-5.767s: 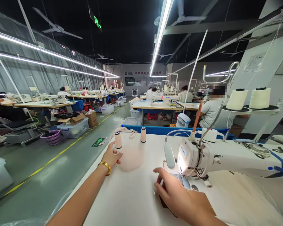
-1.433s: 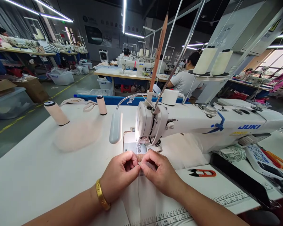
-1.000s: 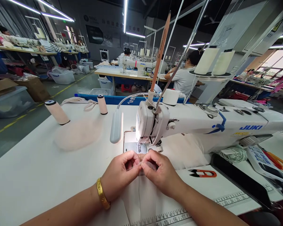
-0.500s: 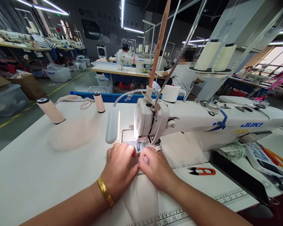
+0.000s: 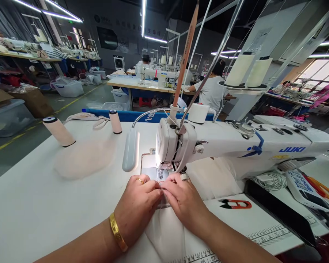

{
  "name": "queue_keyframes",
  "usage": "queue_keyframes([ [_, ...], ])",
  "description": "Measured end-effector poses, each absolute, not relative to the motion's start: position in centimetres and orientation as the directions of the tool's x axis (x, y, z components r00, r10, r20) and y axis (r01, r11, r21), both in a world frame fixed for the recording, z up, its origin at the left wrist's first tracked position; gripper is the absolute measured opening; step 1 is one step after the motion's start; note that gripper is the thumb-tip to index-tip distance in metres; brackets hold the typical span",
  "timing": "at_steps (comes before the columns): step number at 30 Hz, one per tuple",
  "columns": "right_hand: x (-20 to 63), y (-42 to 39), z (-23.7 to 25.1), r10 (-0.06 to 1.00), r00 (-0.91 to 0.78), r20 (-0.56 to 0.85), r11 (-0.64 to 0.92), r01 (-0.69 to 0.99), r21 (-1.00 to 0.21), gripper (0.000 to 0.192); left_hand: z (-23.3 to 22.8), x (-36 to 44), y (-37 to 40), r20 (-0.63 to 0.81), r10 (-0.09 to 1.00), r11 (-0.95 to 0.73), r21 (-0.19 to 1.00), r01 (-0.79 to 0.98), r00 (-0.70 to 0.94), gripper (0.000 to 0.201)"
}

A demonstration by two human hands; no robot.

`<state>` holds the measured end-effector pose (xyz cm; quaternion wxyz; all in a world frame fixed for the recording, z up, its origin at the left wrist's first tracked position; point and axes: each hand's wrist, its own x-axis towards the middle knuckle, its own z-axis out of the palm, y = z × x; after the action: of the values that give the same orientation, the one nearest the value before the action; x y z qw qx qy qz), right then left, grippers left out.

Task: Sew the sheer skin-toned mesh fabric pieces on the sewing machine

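Just in front of the needle area of a white sewing machine (image 5: 222,142), my two hands meet fingertip to fingertip. My left hand (image 5: 142,195), with a gold ring and bracelet at its wrist, is closed in a pinch on pale, thin fabric (image 5: 167,233). From the other side my right hand (image 5: 181,195) pinches the same fabric, its fingers touching those of the left. The fabric hangs down from the hands towards me over the table edge side. The exact edge between the fingertips is hidden. More pale cloth (image 5: 212,177) lies under the machine arm.
Thread snips (image 5: 235,204), a black phone (image 5: 279,212) and a coiled white cable (image 5: 271,179) lie to the right. Two pinkish thread cones (image 5: 59,132) and a pale fabric piece (image 5: 84,159) are on the left. A grey lamp (image 5: 130,149) hangs beside the machine head. A printed ruler (image 5: 203,256) runs along the front.
Both hands have drawn slightly back from the needle towards me, and their fingertips have come together on the fabric. The camera view has tilted a little.
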<state>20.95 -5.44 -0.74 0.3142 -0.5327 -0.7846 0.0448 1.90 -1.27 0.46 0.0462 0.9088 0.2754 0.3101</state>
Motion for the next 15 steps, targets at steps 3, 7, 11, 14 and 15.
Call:
queue_keyframes([
  [3, 21.11, -5.31, -0.68, 0.851, -0.258, 0.457, 0.450, 0.806, -0.384, 0.029, 0.62, 1.78, -1.15, 0.533, 0.534, -0.841, 0.251, 0.480, 0.657, 0.031],
  [7, 21.27, -5.02, -0.79, 0.846, -0.251, 0.471, 0.444, 0.820, -0.360, 0.029, 0.83, 1.55, -1.03, 0.499, 0.552, -0.828, 0.236, 0.508, 0.668, 0.030],
  [11, 21.27, -4.75, -0.88, 0.851, -0.241, 0.466, 0.420, 0.845, -0.331, 0.027, 0.88, 1.54, -1.01, 0.500, 0.554, -0.824, 0.213, 0.525, 0.666, 0.027],
  [14, 21.14, -4.54, -0.82, 0.859, -0.228, 0.458, 0.393, 0.867, -0.306, 0.028, 0.86, 1.60, -1.05, 0.490, 0.559, -0.819, 0.204, 0.536, 0.669, 0.025],
  [15, 21.10, -4.47, -0.80, 0.862, -0.224, 0.454, 0.386, 0.872, -0.301, 0.028, 0.84, 1.60, -1.06, 0.486, 0.562, -0.818, 0.205, 0.538, 0.669, 0.025],
])
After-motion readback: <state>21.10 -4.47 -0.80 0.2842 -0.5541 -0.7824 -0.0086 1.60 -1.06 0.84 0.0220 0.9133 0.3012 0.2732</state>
